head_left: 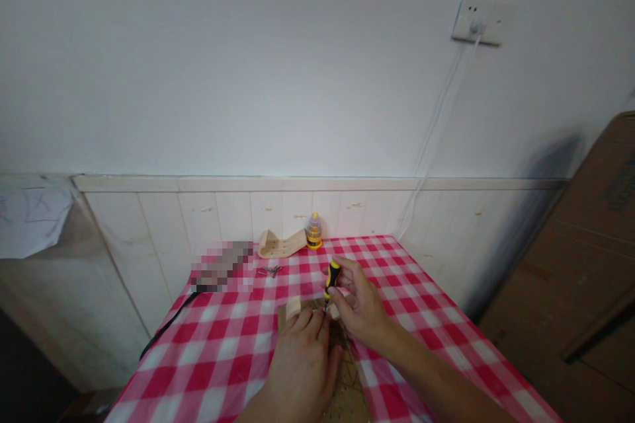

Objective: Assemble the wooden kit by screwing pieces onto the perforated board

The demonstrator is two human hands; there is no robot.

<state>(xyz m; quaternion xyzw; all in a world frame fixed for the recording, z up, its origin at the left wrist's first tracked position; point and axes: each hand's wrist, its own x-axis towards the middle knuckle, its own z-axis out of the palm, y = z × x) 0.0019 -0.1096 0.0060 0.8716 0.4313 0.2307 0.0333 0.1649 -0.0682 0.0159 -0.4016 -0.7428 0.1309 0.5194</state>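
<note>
My right hand (364,307) is closed around the handle of a yellow-and-black screwdriver (333,273). The tool stands nearly upright, tip down, beside my left fingertips. My left hand (301,357) lies over a pale wooden piece (293,307), its fingers bent over the edge and its thumb apart. Another pale bit of that wood shows between my hands near the tip. Beneath is a brown patterned board (350,383), largely covered by my left hand. The spot where the screwdriver's tip meets the work is too small to make out.
A red-and-white checked cloth (213,350) covers the table. Several screws (270,271) lie beyond my hands. Farther back are a curved wooden part (282,244) and a yellow-based screwdriver-bit holder (314,232) by the wall. A blurred-out item with a black strap (171,324) lies left.
</note>
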